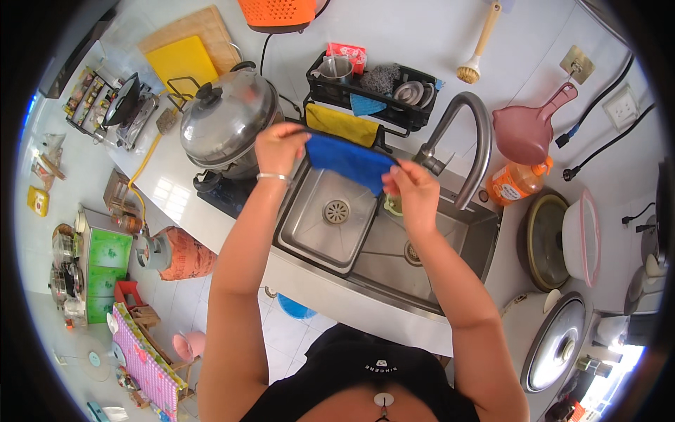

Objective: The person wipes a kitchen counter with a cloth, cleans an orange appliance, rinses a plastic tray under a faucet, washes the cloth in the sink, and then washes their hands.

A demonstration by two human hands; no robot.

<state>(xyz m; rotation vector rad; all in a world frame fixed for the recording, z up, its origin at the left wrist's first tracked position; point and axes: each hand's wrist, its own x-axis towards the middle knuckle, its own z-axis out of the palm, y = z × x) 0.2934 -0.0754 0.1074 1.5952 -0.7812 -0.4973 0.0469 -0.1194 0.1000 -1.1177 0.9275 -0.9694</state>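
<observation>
A blue cloth [344,159] is stretched between my two hands above the back of the sink. My left hand [278,151] pinches its upper left corner, and my right hand [415,190] grips the right corner. The cloth hangs down over the far edge of the steel basin [325,235] and hides part of it. Just behind the cloth, a yellow cloth [343,125] hangs from the front of a black rack [316,88]. Below my right hand, a small light green thing [393,205] is partly hidden.
A curved steel faucet [485,141] rises right of my hands. Left stands a large lidded steel pot [228,119]. An orange soap bottle [517,181] and a pink ladle [526,126] are at the right. The rack holds a cup, a scouring pad and small dishes.
</observation>
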